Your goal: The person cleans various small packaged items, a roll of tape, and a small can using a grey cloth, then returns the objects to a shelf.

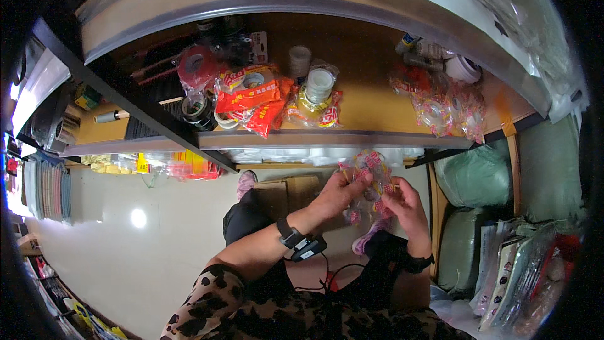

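Both my hands are closed on a clear plastic packet with pink print, held in front of the shelf over my lap. My left hand pinches its left side between thumb and fingers. On the other side, my right hand grips the packet's right edge. Round shapes show through the film, but I cannot make out what they are. Similar pink-printed packets of tape rolls lie on the right part of the shelf above.
Mid-shelf are orange-red wrapped packets, a red tape roll and a stack of white tape rolls. A dark metal post slants across at left. Flattened cardboard lies on the floor; green-wrapped bundles stand right.
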The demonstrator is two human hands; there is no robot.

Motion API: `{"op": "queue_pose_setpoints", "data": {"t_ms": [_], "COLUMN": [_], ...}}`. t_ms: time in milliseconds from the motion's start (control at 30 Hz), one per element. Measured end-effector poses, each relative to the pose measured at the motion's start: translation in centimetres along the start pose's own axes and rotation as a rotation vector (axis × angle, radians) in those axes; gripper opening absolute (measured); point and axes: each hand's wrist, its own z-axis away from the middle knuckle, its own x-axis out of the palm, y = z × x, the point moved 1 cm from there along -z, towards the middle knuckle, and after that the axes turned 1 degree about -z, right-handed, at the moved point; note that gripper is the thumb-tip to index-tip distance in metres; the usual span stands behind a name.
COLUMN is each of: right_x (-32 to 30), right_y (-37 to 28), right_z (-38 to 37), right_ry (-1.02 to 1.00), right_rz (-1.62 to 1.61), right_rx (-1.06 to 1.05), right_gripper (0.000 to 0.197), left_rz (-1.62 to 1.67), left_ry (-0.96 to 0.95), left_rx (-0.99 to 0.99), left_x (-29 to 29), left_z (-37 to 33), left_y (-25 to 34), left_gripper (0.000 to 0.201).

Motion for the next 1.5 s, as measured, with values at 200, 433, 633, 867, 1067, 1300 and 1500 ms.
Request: {"op": "queue_pose_setpoints", "data": {"t_ms": [200, 433, 633, 867, 1067, 1300, 1500], "right_x": [-1.0, -0.3, 2.6, 2.4, 2.3, 1.4, -0.4], "right_y": [-2.3, -7.8, -8.9, -4.0, -3.2, -3.3, -4.6], "right_z": [-2.9, -15.9, -23.7, -30.3, -30.3, -30.3, -25.2], "right_ry": [0.144, 0.125, 0.082, 0.084, 0.395, 0.350, 0.271], "right_rz": [-0.291, -0.331, -0.215, -0.092, 1.009, 1.484, 0.803], "right_rx": [-0.204, -0.197, -0.203, -0.157, -0.250, -0.142, -0.522], "right_gripper": [0.028, 0.027, 0.027, 0.032, 0.037, 0.038, 0.027], "left_rz": [0.065, -0.003, -0.056, -0.101, -0.173, -0.042, -0.100], "left_ry": [0.002, -0.087, -0.055, -0.073, -0.057, -0.041, -0.048], "left_rx": [0.030, 0.048, 0.019, -0.008, -0.010, -0.068, -0.059], "left_x": [-1.5, -1.9, -2.4, -2.8, -3.6, -3.7, -3.7], "left_z": [-0.1, -0.6, -0.6, -1.0, -0.7, -0.7, 0.1], "left_y": [-0.5, -1.3, -1.5, -1.6, -1.5, -1.6, -1.6], "left_gripper": [0.044, 0.027, 0.023, 0.026, 0.023, 0.022, 0.022]}}
